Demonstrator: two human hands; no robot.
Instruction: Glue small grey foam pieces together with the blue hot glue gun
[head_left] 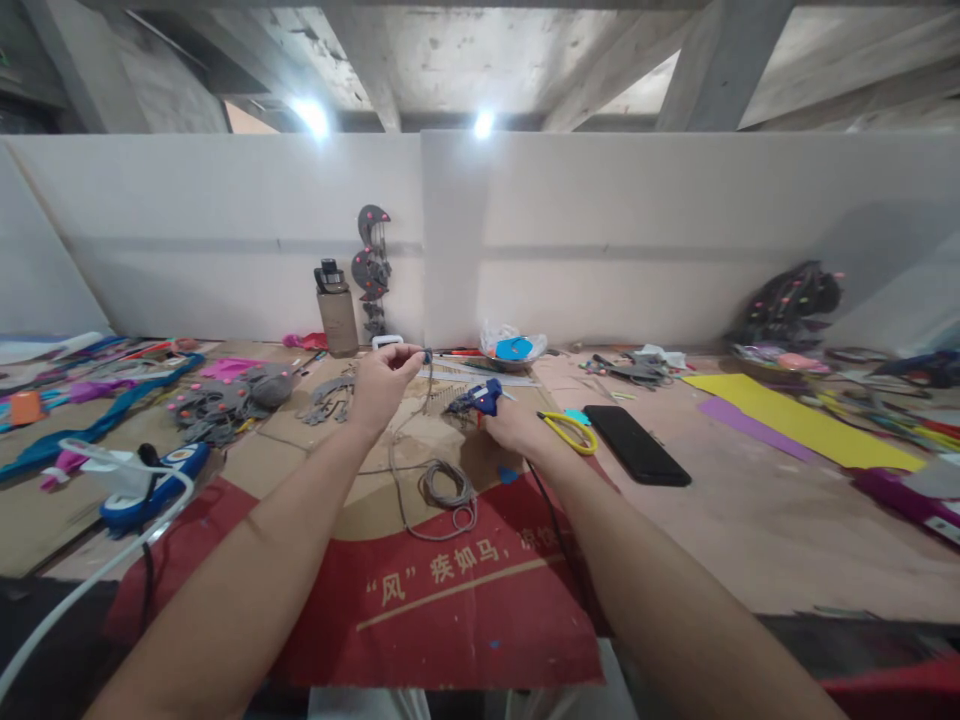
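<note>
My left hand [384, 382] is raised over the cardboard, thumb and fingers pinched on a grey cord [394, 450]. A small dark piece shows at the fingertips; its kind cannot be made out. The cord drops down to a loose coil [448, 487] on the cardboard. To the right and lower, my right hand [516, 424] is closed around a blue glue gun [486, 396] with a black cable trailing toward me. Its nozzle end points left, near small dark pieces on the cardboard. Some of the tool is hidden by the fingers.
A red and brown cardboard sheet [465, 640] covers the table before me. Right of it lie yellow-handled scissors [570, 434] and a black phone [636, 445]. A bottle [337, 310] stands by the wall. Grey felt pieces [232, 400] and a blue power strip [154, 490] lie left.
</note>
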